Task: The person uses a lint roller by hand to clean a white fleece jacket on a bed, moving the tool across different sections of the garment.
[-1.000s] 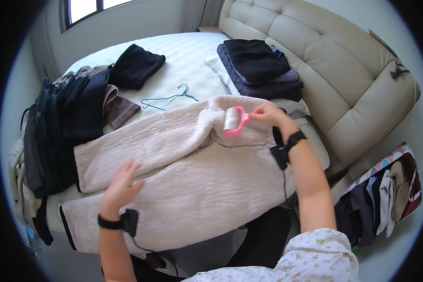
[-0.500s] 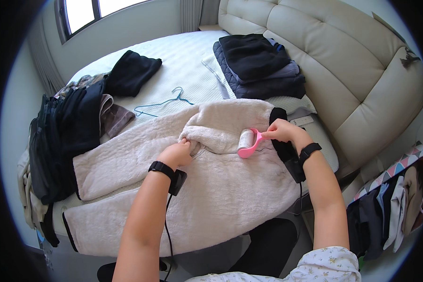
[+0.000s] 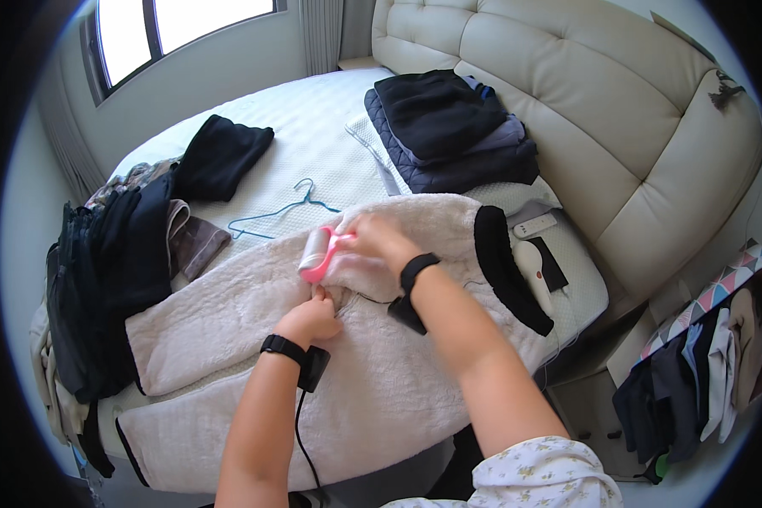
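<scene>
Cream fleece trousers (image 3: pixel 415 356) with a black waistband (image 3: pixel 501 267) and dark leg hems lie spread across the near side of the bed. My right hand (image 3: pixel 375 240) is closed on the handle of a pink lint roller (image 3: pixel 315 254) with a white roll. The roller is at the upper leg, just above my left fingers; motion blurs the right hand a little. My left hand (image 3: pixel 311 318) pinches the fleece near the crotch seam. Each wrist wears a black strap with a small dark box.
A blue hanger (image 3: pixel 288 207) lies beyond the trousers. Dark clothes (image 3: pixel 118 262) heap at the left, and folded dark garments (image 3: pixel 449 127) are stacked near the beige headboard (image 3: pixel 584 110). A white power strip (image 3: pixel 535 225) sits by the waistband. Clothes (image 3: pixel 677 372) hang low at the right.
My right hand has carried the lint roller left, from near the waistband to the upper leg beside my left hand. The left hand still pinches the fleece. The view has shifted slightly.
</scene>
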`<act>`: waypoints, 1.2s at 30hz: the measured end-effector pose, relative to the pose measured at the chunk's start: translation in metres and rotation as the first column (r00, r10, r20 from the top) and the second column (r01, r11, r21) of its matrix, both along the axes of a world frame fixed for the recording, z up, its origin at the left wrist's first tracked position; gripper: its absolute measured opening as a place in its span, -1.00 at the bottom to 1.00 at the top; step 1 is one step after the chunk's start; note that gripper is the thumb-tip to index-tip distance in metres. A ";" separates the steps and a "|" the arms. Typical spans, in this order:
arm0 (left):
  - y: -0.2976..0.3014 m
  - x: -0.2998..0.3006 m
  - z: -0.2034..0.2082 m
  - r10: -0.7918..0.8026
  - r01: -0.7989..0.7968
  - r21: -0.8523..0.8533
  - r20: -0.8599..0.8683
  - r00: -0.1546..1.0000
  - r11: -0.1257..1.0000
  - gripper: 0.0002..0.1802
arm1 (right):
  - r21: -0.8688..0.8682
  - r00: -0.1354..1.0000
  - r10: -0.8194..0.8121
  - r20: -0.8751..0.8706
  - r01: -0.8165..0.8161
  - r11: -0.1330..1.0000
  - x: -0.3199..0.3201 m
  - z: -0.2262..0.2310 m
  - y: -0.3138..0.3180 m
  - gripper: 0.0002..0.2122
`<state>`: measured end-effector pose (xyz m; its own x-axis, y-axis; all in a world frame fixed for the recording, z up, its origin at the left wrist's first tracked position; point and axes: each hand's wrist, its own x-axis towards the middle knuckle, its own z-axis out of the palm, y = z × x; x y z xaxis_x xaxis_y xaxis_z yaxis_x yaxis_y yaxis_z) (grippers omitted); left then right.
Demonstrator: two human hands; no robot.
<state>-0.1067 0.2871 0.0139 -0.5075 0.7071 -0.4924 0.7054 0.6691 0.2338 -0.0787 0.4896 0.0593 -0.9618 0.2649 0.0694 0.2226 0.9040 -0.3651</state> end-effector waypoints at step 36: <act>-0.006 -0.005 -0.010 0.035 -0.036 0.121 0.009 0.999 0.992 -0.07 | -0.101 0.993 0.084 0.087 -0.075 0.992 0.025 0.045 0.009 -0.60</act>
<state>-0.1115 0.2815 0.0036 -0.5298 0.7436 -0.4078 0.6800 0.6598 0.3197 -0.0541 0.4985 0.1042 -0.9813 0.1881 -0.0416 0.1873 0.8813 -0.4339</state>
